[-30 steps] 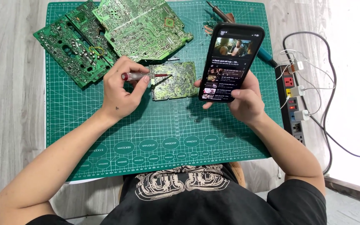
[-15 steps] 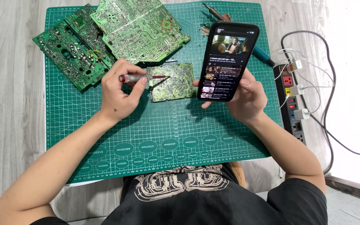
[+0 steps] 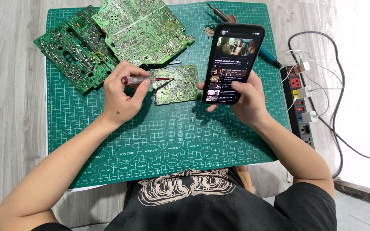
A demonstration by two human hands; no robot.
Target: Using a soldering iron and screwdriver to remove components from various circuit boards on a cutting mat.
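**One hand on the tool, one on the phone**

The left hand [image 3: 123, 92] is clenched around a small screwdriver [image 3: 144, 80] with a clear red handle, its thin shaft lying across the edge of a small green circuit board [image 3: 177, 84]. That board lies flat near the middle of the green cutting mat [image 3: 163, 132], just beside the left fingers. The right hand [image 3: 246, 98] grasps a black smartphone [image 3: 234, 63], tilted up over the mat with its lit screen facing the person (a video list shows on it). Two larger circuit boards [image 3: 108, 38] overlap at the mat's far left corner. A soldering iron [image 3: 264, 52] lies behind the phone, partly hidden. A power strip [image 3: 299, 102] with white plugs sits on the wooden floor, right of the mat.
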